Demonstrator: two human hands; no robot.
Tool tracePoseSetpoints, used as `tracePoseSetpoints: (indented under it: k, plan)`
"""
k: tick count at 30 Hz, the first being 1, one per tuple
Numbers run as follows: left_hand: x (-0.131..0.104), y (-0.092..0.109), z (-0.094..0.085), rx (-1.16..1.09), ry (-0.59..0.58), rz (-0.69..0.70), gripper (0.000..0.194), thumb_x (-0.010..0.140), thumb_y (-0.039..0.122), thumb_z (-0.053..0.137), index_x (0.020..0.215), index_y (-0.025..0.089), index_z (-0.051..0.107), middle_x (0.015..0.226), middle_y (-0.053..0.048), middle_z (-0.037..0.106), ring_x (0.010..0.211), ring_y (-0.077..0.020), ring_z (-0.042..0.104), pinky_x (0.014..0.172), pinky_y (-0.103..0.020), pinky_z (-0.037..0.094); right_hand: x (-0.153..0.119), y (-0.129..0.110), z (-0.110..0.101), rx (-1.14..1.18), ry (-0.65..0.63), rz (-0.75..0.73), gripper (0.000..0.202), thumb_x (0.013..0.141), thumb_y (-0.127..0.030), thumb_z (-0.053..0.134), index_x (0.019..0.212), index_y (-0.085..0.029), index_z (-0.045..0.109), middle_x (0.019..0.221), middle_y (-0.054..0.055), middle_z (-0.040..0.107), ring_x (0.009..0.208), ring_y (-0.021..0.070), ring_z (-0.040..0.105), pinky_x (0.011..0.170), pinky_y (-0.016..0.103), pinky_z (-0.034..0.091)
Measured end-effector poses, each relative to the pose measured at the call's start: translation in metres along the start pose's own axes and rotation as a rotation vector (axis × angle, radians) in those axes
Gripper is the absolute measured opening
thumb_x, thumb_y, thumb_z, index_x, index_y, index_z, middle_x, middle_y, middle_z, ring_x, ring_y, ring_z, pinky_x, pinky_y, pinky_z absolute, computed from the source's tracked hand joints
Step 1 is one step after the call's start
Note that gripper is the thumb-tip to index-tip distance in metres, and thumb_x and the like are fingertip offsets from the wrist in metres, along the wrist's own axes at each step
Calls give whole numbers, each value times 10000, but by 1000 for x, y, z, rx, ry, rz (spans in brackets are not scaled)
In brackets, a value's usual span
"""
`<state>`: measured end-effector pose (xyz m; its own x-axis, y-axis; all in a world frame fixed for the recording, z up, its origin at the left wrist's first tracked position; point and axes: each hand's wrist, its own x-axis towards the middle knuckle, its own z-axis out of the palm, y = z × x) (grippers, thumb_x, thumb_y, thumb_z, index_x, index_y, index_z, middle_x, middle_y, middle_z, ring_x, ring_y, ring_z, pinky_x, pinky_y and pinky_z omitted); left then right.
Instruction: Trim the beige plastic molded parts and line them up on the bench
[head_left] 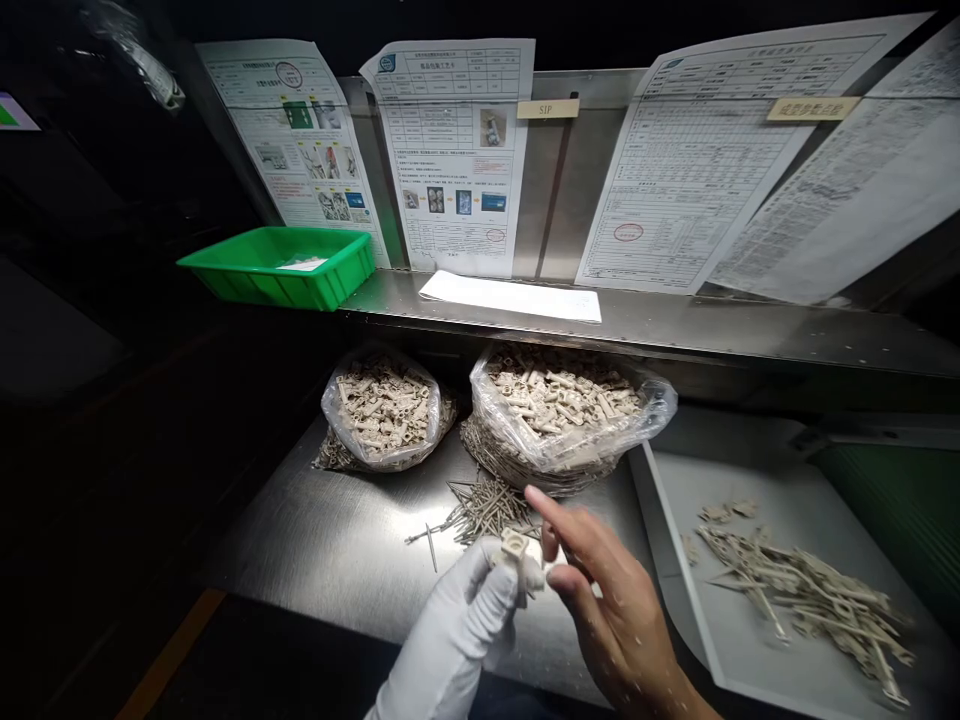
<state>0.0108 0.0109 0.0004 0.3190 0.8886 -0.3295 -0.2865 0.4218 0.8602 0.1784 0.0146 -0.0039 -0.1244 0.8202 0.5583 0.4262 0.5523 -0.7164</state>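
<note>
My left hand [469,620], in a white glove, pinches a small beige plastic part [514,545] with a square, hollow end turned up. Just to its right is my right hand [611,595], bare, with the index finger stretched out and the thumb apart from it; I see nothing between them. Behind both hands lies a heap of thin metal pins [487,505] on the steel table [330,560]. Two clear plastic bags, a smaller one [431,425] and a larger one [570,455], stand beyond the pins, filled with similar beige parts.
On the right, a grey tray [667,520] holds beige moulded pieces [817,600] with long stems. A metal shelf [675,315] runs across the back, carrying a green bin [277,270] and a folded white paper [510,296]. Printed sheets [457,160] hang above it.
</note>
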Motion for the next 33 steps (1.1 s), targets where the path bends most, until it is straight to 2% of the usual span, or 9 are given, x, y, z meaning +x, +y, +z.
tracePoseSetpoints:
  k: [2,5,9,12,14,20,25,29,33]
  plan:
    - [-1,-1,0,11,-24,-11,302,993,454,672,995,154,701,917,-30,722,731,-153,675,670,-305,577,1,-2,-1,25,-24,5,401,1114,-402,479,1479,-303,614,902,34,681,795,163,652,694,259,534]
    - [-1,-3,1,6,-61,-51,504,864,665,731,791,174,647,650,7,653,522,-106,542,544,-246,443,2,-4,-2,33,-32,-13,374,1104,-376,514,1445,-302,650,821,18,657,746,155,632,653,253,514]
    - [-2,-5,1,-34,-121,-133,590,758,776,738,788,200,616,524,29,602,451,-79,419,537,-230,339,1,-6,-3,15,-20,-19,379,1095,-396,532,1440,-301,657,765,10,622,703,155,609,617,257,495]
    - [-3,-5,1,-34,-143,-126,560,814,763,698,816,212,602,508,50,564,468,-87,420,567,-235,337,-1,-5,-3,-2,-26,-32,362,1091,-359,551,1425,-290,671,731,4,595,681,155,595,600,260,481]
    - [-5,-5,1,9,-121,-59,537,859,743,667,795,218,573,531,54,555,503,-97,443,598,-244,358,-2,-4,-3,-14,-30,-45,350,1087,-320,566,1415,-276,679,726,3,590,670,153,588,594,262,472]
    - [-14,-4,1,193,16,76,519,904,711,641,811,201,604,622,33,586,605,-128,522,667,-269,398,-5,-4,-5,-175,4,-141,421,1075,-250,580,1495,-255,603,782,28,643,694,173,573,619,294,469]
    - [-18,-6,4,297,117,133,554,914,735,599,760,203,588,631,19,593,614,-137,530,665,-274,404,-5,-6,-7,-287,11,-238,370,1033,-170,631,1401,-185,661,768,27,650,664,169,555,594,288,443]
    - [-20,-10,4,355,159,186,517,955,702,561,790,213,589,644,29,571,604,-138,514,642,-275,397,-6,-4,-6,-249,-8,-244,368,1061,-180,586,1426,-185,633,763,22,628,657,163,540,588,285,424]
    - [-24,-13,1,558,245,346,380,1003,569,582,854,227,655,689,38,527,634,-144,487,643,-280,366,-1,-6,-8,-295,-37,-266,414,1077,-237,572,1487,-177,577,766,29,619,678,178,523,600,294,420]
